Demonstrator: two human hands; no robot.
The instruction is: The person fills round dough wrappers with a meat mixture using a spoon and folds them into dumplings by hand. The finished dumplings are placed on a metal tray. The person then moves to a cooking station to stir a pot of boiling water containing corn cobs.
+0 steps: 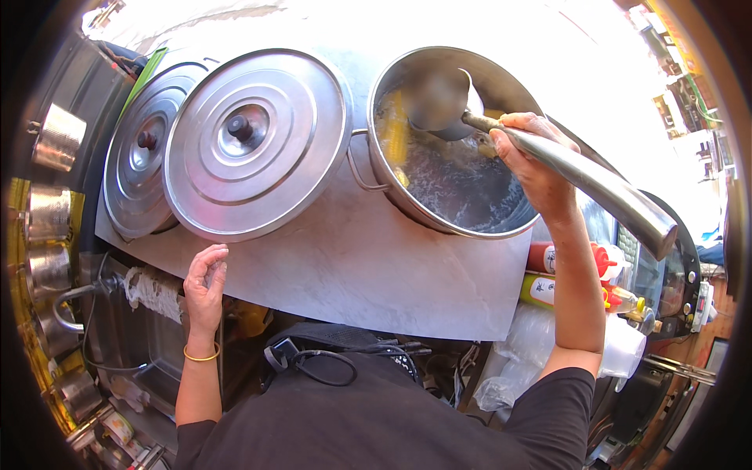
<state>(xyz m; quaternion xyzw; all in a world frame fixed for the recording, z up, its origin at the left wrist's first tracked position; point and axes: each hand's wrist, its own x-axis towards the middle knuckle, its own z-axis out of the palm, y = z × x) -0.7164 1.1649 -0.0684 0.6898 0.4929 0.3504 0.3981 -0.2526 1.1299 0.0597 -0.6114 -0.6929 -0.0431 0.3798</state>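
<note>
My right hand [537,158] grips the thick metal handle of a ladle [611,191], close to its bowl. The bowl is over a large stainless-steel pot [452,231], low near the liquid; blur hides what is in it. Yellow corn cobs [395,138] float at the pot's left side, and the dark liquid churns around them. My left hand [205,279] holds nothing, with its fingers slightly curled and the thumb apart. It is just below the near rim of a round metal lid [264,170] with a dark knob. Whether that hand touches the rim, I cannot tell.
A second lidded pot [138,153] stands at the far left of the pale counter [376,282]. Sauce bottles [540,258] and wrapped plastic cups [623,346] lie by my right arm. A metal sink [158,352] with a cloth [154,294] on its edge is at lower left.
</note>
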